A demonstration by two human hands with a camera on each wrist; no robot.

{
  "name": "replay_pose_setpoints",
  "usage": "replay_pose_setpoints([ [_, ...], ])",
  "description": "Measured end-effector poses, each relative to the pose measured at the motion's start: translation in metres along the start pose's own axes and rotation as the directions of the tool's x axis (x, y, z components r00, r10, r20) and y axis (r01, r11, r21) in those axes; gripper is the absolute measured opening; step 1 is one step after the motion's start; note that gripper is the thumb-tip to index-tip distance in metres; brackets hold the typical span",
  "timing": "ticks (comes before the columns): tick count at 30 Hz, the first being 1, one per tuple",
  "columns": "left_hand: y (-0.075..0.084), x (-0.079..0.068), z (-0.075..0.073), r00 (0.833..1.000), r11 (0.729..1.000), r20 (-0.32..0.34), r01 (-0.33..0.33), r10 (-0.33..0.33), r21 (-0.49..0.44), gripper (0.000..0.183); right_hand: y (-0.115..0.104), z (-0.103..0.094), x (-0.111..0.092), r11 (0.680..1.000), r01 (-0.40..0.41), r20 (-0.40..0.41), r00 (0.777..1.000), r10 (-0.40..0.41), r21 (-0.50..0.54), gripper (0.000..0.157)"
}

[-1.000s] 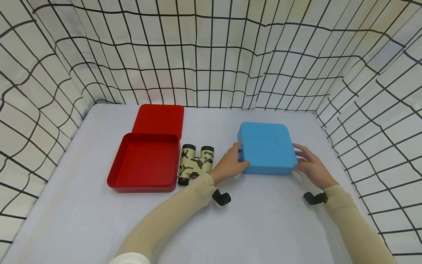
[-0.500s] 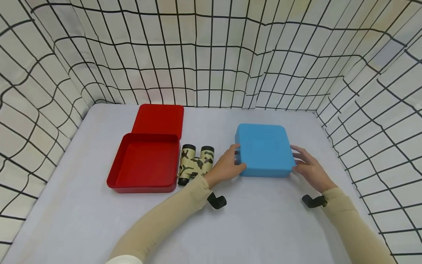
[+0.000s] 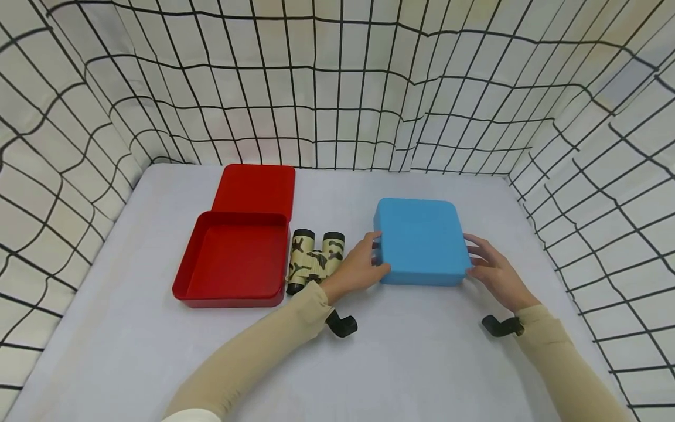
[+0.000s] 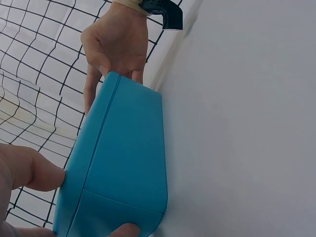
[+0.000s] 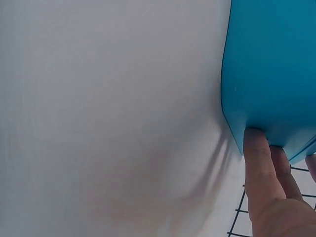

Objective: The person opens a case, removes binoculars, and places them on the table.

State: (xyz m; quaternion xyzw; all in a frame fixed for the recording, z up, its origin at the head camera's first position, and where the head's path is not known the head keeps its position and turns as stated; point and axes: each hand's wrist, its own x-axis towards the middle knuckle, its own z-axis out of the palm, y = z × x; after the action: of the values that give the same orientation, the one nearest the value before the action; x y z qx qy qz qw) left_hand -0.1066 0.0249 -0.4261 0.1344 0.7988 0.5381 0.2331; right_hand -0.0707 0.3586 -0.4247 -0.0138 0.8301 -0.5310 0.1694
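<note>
A blue plastic box [image 3: 422,239] with its lid down lies on the white table, right of the middle. My left hand [image 3: 355,266] touches its left side, the thumb near the front corner and the fingers spread further back. In the left wrist view, two seams run along the box [image 4: 126,148]. Against the opposite side rests my right hand [image 3: 497,272], with fingertips touching the wall in the right wrist view. Part of the left hand's fingers is hidden behind the box edge. Both hands have spread, fairly straight fingers.
To the left stands a red box [image 3: 229,302] with its red lid [image 3: 255,190] folded back. Camouflage-patterned binoculars [image 3: 300,264] lie beside it, partly behind my left wrist. White walls covered by black netting [image 3: 337,109] enclose the table [image 3: 411,363] at the back and sides.
The blue box has slid slightly left and toward me between both hands, which moved along with it. The red box and binoculars keep their places on the table.
</note>
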Motion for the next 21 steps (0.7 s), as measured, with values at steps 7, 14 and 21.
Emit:
replay_pose_setpoints([
  [7,-0.002,-0.009,-0.003,1.0,1.0,0.0,-0.011,0.011,0.02,0.08,-0.002,0.007,-0.001,1.0,0.002,-0.005,1.0,-0.002,0.01,0.076],
  [14,-0.004,-0.017,-0.006,1.0,1.0,0.003,-0.009,0.009,0.013,0.08,-0.004,0.013,-0.003,1.0,-0.002,-0.007,1.0,0.002,-0.001,0.075],
  [21,-0.005,-0.024,-0.007,1.0,1.0,0.009,0.01,-0.01,0.01,0.08,-0.005,0.018,-0.007,1.0,-0.007,-0.007,1.0,0.007,-0.012,0.077],
])
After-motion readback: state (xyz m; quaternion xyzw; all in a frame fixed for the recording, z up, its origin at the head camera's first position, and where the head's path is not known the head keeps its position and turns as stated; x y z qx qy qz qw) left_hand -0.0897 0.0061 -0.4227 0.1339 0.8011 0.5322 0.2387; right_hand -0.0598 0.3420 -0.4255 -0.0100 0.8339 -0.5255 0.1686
